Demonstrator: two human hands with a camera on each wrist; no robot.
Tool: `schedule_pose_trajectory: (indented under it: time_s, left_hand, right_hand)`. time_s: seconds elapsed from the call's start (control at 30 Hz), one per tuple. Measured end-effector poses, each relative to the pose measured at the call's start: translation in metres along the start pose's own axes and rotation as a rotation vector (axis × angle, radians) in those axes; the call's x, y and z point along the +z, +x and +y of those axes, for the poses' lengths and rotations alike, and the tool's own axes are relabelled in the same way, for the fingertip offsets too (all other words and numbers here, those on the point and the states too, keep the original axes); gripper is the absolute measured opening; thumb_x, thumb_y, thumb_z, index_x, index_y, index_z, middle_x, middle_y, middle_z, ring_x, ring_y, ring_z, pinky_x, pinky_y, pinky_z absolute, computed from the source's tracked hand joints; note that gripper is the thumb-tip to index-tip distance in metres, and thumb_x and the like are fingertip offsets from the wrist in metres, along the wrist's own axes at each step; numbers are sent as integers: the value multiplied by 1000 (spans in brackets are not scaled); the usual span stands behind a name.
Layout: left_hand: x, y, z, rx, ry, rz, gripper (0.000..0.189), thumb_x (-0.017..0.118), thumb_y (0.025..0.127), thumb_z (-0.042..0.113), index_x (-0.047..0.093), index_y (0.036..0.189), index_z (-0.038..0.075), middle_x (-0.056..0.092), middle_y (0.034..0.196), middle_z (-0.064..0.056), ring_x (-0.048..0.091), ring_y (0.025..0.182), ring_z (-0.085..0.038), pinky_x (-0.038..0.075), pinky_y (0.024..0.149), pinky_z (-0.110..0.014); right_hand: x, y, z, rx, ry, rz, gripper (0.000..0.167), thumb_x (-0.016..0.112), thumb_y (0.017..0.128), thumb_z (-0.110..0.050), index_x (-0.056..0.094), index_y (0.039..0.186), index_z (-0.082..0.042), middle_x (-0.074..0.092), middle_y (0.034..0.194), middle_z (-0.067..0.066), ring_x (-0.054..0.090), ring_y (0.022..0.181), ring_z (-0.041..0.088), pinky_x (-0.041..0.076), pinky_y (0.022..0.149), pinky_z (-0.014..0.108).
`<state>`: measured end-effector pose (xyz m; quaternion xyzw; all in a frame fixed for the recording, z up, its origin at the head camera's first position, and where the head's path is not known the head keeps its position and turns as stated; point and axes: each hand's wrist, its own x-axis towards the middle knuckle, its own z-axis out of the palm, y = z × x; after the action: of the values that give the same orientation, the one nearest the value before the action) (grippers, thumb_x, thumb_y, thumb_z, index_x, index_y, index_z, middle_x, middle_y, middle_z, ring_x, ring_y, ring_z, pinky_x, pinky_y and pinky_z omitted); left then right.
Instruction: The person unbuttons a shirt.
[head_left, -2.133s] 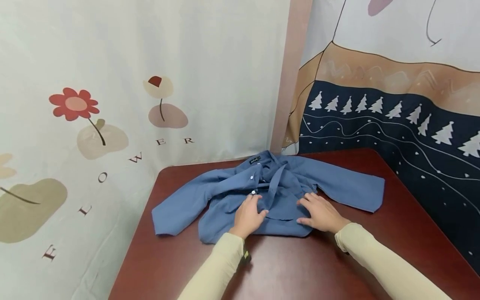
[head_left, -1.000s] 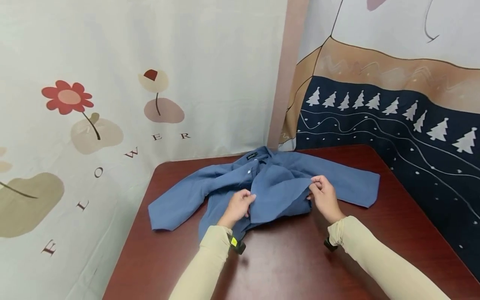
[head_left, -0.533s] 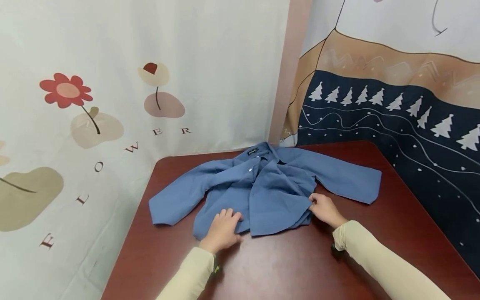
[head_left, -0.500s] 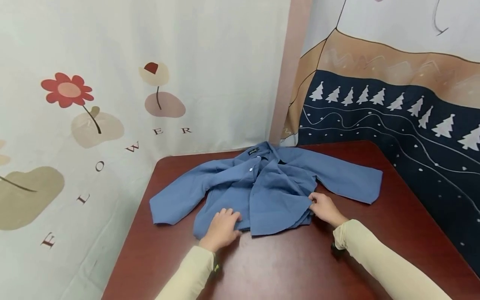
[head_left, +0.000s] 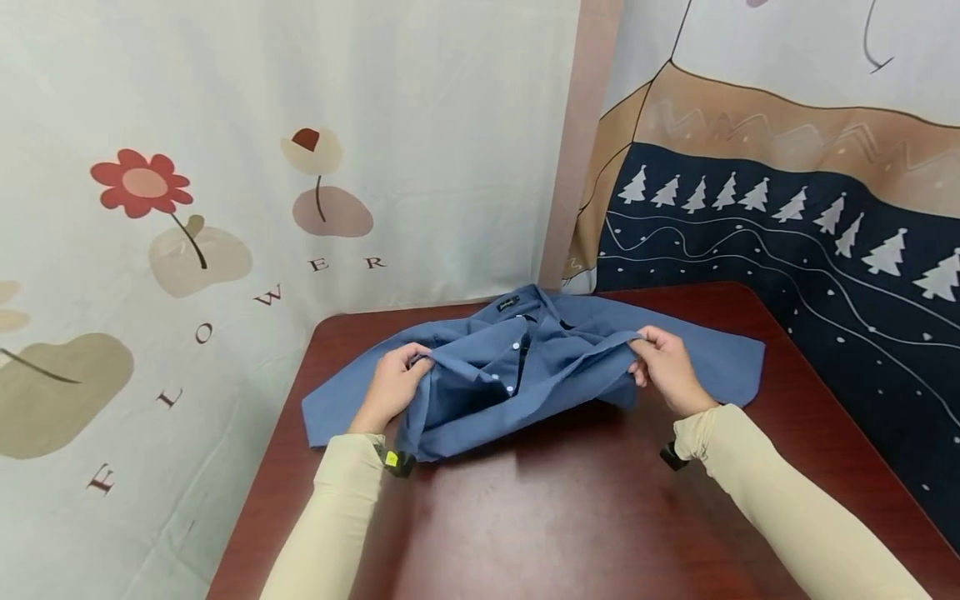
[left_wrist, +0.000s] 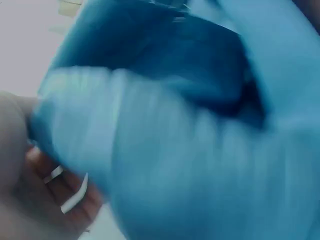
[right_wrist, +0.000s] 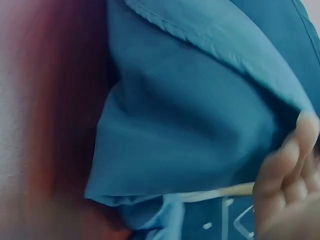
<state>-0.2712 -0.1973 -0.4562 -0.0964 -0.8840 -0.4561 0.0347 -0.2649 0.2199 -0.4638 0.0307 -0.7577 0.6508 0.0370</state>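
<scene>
A blue button-up shirt [head_left: 480,425] lies on the table, collar and dark label at the far side, sleeves spread left and right. Its near hem is lifted by both hands, and the opening between shows the inside and several white buttons. My left hand [head_left: 395,379] pinches the hem at the left. At the right, my right hand [head_left: 670,367] pinches the other end of the hem between thumb and fingers. The left wrist view shows the raised cloth, blurred, beside the left hand [left_wrist: 45,190]. In the right wrist view the right hand [right_wrist: 290,185] holds the folded edge.
The shirt is on a dark red-brown table [head_left: 555,517] with rounded far corners. A pale flower-printed curtain [head_left: 435,167] hangs behind and to the left. On the right hangs a navy cloth printed with white trees [head_left: 750,233].
Half a second ago the hem lay low with the left hand on its near edge. Both hands have since raised the hem; the left moved away and left, the right upward.
</scene>
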Motion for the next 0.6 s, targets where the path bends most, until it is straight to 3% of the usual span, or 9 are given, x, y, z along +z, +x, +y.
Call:
schedule_pose_trajectory:
  time_s: [0.1, 0.2, 0.23, 0.4, 0.43, 0.5, 0.6]
  left_hand:
    - [13, -7, -16, -64, 149, -81, 16, 66, 93, 15, 68, 105, 6, 66, 96, -11, 59, 87, -27, 46, 78, -42]
    - [33, -19, -27, -108, 301, -217, 36, 72, 89, 22, 62, 119, 5, 64, 107, -13, 59, 98, -29, 46, 85, -45]
    - [39, -24, -28, -108, 351, -250, 46, 74, 87, 26, 59, 125, 6, 62, 113, -14, 59, 103, -31, 46, 88, -47]
    - [65, -44, -21, -70, 507, -386, 82, 76, 81, 45, 41, 148, 13, 45, 142, -18, 42, 129, -41, 35, 98, -61]
    - [69, -47, -19, -73, 521, -419, 85, 76, 80, 47, 39, 149, 15, 41, 146, -18, 37, 132, -43, 32, 99, -65]
    - [76, -51, -18, -98, 554, -484, 86, 73, 81, 52, 36, 152, 20, 33, 152, -19, 27, 138, -45, 25, 100, -70]
    - [84, -50, -21, -136, 592, -527, 83, 65, 85, 58, 32, 154, 25, 21, 157, -20, 10, 143, -45, 12, 103, -73]
  right_hand:
    - [-5, 0, 19, 95, -177, 33, 21, 49, 99, -11, 52, 82, 2, 59, 61, 8, 56, 46, 15, 50, 47, 34]
    - [-10, -5, 41, 206, -338, -40, 16, 44, 98, -7, 48, 87, 4, 62, 67, 11, 62, 55, 19, 54, 54, 38]
    - [-10, -7, 47, 241, -356, -78, 15, 43, 97, -6, 50, 96, 7, 63, 69, 12, 64, 57, 21, 55, 56, 39]
    - [-2, -18, 60, 369, -271, -262, 33, 47, 92, -4, 44, 116, 19, 66, 75, 17, 67, 61, 27, 56, 58, 40]
    - [1, -19, 61, 398, -247, -293, 37, 49, 91, -4, 44, 119, 19, 66, 76, 17, 67, 62, 28, 57, 59, 40]
    - [7, -19, 63, 438, -226, -339, 29, 50, 88, -3, 48, 109, 17, 66, 79, 17, 68, 65, 28, 57, 61, 39]
    - [13, -14, 66, 422, -238, -349, 32, 50, 86, -2, 50, 112, 17, 65, 91, 22, 67, 76, 29, 56, 71, 40]
